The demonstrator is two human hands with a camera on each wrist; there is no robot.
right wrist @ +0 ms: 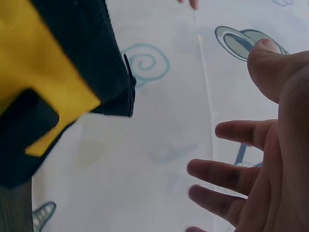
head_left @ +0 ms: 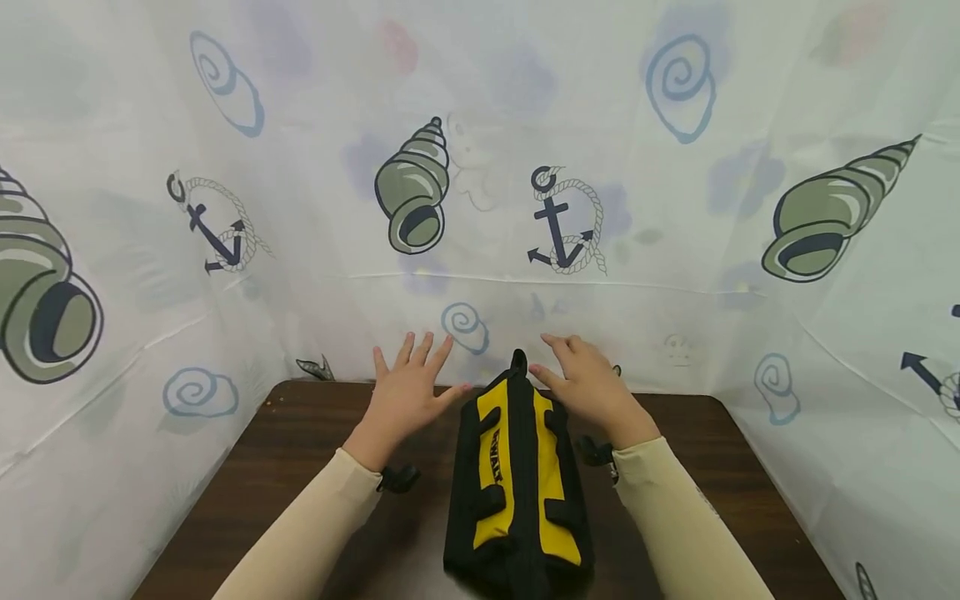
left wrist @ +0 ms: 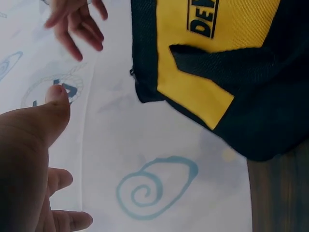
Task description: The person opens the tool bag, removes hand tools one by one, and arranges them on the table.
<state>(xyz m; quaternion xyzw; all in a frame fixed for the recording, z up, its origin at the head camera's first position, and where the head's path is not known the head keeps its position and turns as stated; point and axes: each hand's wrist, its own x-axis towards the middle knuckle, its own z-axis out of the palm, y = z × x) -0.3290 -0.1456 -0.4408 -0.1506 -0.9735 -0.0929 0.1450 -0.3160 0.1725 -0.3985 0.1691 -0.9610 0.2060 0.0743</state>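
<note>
The bag (head_left: pixel 529 467) sits at the lower centre of the head view, on the bench, its long body running up the frame. The step in hand appears to be a reach about its far end, or a release there; which, one frame cannot settle. Any grip from here would call for the hands to come inward and curl on its loops (head_left: pixel 491 500) or sides. The bag looks like stout woven fabric, yellow panels edged in black, with a black band along the top and a small upright tab (head_left: pixel 519 361) at the far end. Left hand (head_left: pixel 408 392) and right hand (head_left: pixel 592 383) flank that end, fingers spread, holding nothing. Cream sleeves (head_left: pixel 307 525) cover the forearms. The bench (head_left: pixel 300 425) is dark, wood-grained; behind hangs creased white cloth (head_left: pixel 480 75) printed with shells and anchors.
</note>
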